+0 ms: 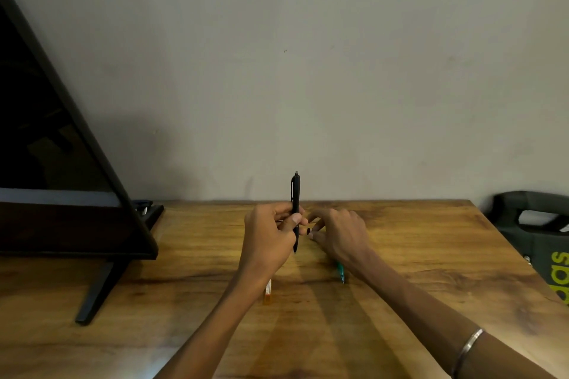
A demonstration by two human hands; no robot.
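My left hand (271, 237) grips a black click pen (295, 194) and holds it upright over the wooden table (431, 255), clip end up and tip pointing down. Just to its right, my right hand (335, 234) has its fingers curled and pinches a small dark piece (308, 231) between thumb and fingertips, close to the pen's lower end. A green pen (341, 273) lies on the table, partly hidden under my right wrist. An orange and white pen (268, 292) lies partly hidden under my left forearm.
A dark flat screen (46, 148) on a stand with a slanted foot (98, 289) fills the left side. A plain wall (308, 71) rises behind the table. A dark bag with yellow lettering (542, 243) sits past the right table edge.
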